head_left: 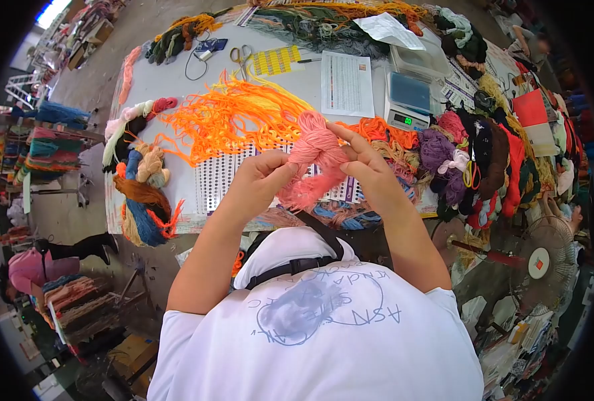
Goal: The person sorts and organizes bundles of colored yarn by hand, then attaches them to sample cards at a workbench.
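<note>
A twisted skein of pink yarn [315, 157] is held up over the table between both hands. My left hand [262, 180] pinches its left side with thumb and fingers. At its right side, my right hand [369, 167] grips the skein, with the fingers partly behind it. Below the hands lie white cards with rows of dark holes [220, 179], partly covered by bright orange yarn strands [237, 117]. Multicoloured yarn [393, 157] is heaped just right of my right hand.
A digital scale [407, 103] with a lit green display stands to the right, beside a printed sheet [347, 83]. Scissors [242, 60] and a yellow label sheet [275, 60] lie farther back. Yarn bundles [136, 194] line the table's left edge. A fan [540, 260] stands at right.
</note>
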Motion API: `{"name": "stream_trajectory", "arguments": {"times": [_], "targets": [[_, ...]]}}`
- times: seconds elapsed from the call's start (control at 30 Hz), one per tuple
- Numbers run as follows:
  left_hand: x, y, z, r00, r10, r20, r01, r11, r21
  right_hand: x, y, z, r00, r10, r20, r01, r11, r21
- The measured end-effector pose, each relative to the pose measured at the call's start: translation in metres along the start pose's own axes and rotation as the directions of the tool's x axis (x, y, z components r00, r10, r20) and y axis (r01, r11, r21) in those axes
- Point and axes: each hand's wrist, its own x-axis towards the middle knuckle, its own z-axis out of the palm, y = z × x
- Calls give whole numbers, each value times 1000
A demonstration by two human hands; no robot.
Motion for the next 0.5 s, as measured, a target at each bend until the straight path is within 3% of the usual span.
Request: {"name": "stream_trajectory", "arguments": {"times": [0.03,0.1,0.17,0.23,0.33,0.37,0.43,0.5], "targets": [[1,-1,0,1000,2,3,-2,1000,1,1,2,2,994,-102,-49,98,992,-77],[2,1,1,997,73,-34,-69,992,106,3,1,8,996,-86,-32,85,996,-35],[1,3,3,995,100,-30,-94,984,151,7,-5,19,987,-100,-127,76,981,-178],[1,3,2,991,130,-25,-122,973,195,11,-2,20,985,-121,-124,95,976,-193],[2,1,-4,998,8,-56,-20,975,-220,13,-8,25,990,-119,-76,106,981,-164],[2,4,-2,998,10,-59,-22,976,-217,11,-12,27,995,-97,-39,91,989,-120],[4,18,5,978,-72,-195,-21,899,-437,10,-14,27,996,-82,-31,78,991,-112],[9,13,1,979,-90,-185,-12,873,-487,10,-14,26,995,-76,57,78,997,-27]]}}
